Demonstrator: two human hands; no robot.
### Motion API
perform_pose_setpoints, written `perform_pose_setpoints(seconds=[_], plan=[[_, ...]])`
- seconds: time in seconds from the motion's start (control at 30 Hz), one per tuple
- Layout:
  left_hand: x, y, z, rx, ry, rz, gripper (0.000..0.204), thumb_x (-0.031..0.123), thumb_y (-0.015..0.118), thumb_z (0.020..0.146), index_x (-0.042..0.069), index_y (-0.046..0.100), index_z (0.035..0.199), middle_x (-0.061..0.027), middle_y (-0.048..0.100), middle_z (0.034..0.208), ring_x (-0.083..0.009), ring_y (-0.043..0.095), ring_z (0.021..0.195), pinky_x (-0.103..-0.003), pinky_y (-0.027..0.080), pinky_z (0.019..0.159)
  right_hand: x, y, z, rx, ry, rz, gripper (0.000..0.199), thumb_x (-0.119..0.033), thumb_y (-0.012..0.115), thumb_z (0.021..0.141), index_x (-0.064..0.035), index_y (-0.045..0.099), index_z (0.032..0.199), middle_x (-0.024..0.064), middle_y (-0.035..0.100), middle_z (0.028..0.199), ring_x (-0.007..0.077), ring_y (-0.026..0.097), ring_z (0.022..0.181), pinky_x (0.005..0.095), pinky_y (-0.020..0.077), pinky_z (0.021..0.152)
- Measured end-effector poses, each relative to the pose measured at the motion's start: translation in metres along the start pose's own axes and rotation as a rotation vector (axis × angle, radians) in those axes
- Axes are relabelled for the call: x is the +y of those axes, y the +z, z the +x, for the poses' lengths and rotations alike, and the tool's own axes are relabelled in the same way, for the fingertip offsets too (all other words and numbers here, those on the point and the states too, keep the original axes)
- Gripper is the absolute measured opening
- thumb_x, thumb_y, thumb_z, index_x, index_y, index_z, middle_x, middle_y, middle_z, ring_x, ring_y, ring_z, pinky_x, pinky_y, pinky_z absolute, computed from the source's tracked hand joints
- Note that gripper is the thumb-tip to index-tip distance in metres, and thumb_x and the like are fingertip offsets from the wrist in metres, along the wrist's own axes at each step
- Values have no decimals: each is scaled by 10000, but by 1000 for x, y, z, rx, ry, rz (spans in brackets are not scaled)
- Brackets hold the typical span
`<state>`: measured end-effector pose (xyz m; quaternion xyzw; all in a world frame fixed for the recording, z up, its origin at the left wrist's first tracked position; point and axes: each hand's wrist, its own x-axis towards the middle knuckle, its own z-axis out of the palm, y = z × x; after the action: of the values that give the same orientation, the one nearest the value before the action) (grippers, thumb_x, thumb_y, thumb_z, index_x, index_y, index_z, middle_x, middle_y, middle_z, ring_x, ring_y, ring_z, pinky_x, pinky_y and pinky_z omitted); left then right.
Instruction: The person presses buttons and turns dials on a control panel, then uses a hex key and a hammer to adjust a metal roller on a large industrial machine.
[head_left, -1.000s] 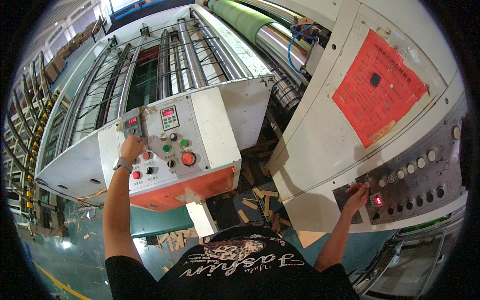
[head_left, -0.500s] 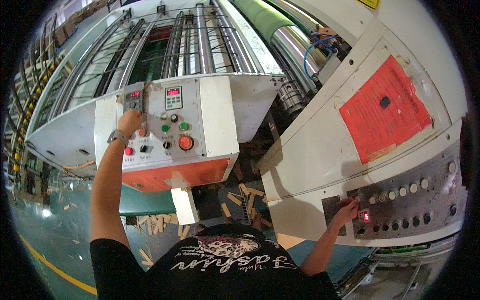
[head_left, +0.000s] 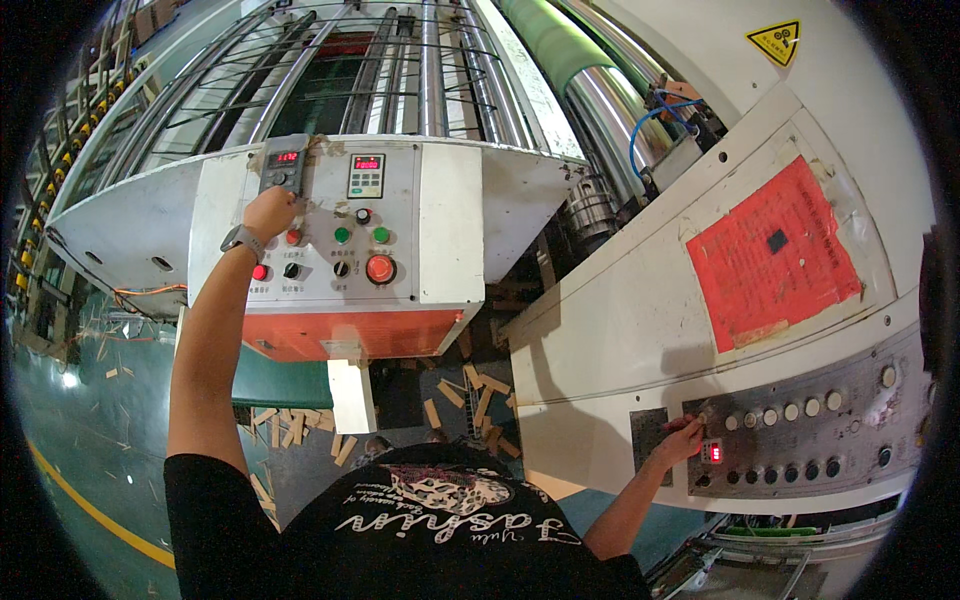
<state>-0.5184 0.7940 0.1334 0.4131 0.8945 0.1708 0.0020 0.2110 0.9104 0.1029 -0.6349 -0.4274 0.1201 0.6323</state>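
Observation:
On the upright control panel in front of me, my left hand has its fingers closed at the lower end of a dark grey controller with a red digital display. The hand, with a watch at the wrist, hides what its fingertips touch. A second display unit with a keypad sits to the right of it. Out to the right, my right hand reaches to the left end of a worn metal button panel. Its fingers are bent together beside a small red-lit display; what they grip is hidden.
Below the left hand are a red mushroom button, a green button and a black selector switch. Metal rollers and a green roller lie beyond. Wood pieces litter the floor near my feet.
The view has shifted, so the front panel sits slightly farther right and the button panel slightly farther left. Both hands stay at the same spots on their panels.

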Motion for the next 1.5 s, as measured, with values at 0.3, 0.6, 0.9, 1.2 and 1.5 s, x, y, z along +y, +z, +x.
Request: perform_pose_setpoints(seconds=[0.3, 0.6, 0.9, 1.2, 1.5], plan=[[-1, -7, -4, -36, 23, 33, 247, 250, 527, 758, 41, 655, 796, -198, 632, 814, -364, 614, 787, -448, 482, 680, 3, 3, -7, -31, -51, -40, 393, -319, 390, 960, 24, 553, 860, 57, 524, 609, 135, 433, 469, 279, 381, 433], [-10, 3, -2, -52, -13, -16, 302, 269, 487, 818, 2, 628, 803, -223, 626, 833, -378, 609, 804, -461, 475, 713, 11, 3, -3, -93, -72, 135, 412, -362, 396, 958, 19, 543, 901, 66, 538, 647, 132, 452, 487, 266, 390, 448], [-31, 7, -7, -5, 85, -26, 260, 320, 530, 792, 101, 641, 878, -152, 648, 837, -341, 622, 821, -437, 486, 701, 46, -2, 18, -65, -268, -230, 402, -354, 420, 939, 13, 570, 875, 94, 578, 716, 197, 513, 574, 330, 436, 544], [-67, -4, -44, 184, -74, 29, 463, 184, 494, 758, 172, 532, 1220, -170, 642, 806, -325, 621, 747, -437, 486, 643, 52, 37, -11, -409, -120, 55, 311, -287, 416, 950, -4, 535, 907, 47, 519, 673, 121, 464, 540, 242, 398, 476], [-26, 4, -47, 90, 34, 74, 549, 201, 529, 770, 217, 428, 1309, -179, 618, 702, -344, 607, 637, -444, 474, 560, -10, 112, -41, -694, 46, 225, 225, -242, 463, 927, -30, 533, 893, 55, 530, 637, 116, 504, 541, 260, 449, 476]])
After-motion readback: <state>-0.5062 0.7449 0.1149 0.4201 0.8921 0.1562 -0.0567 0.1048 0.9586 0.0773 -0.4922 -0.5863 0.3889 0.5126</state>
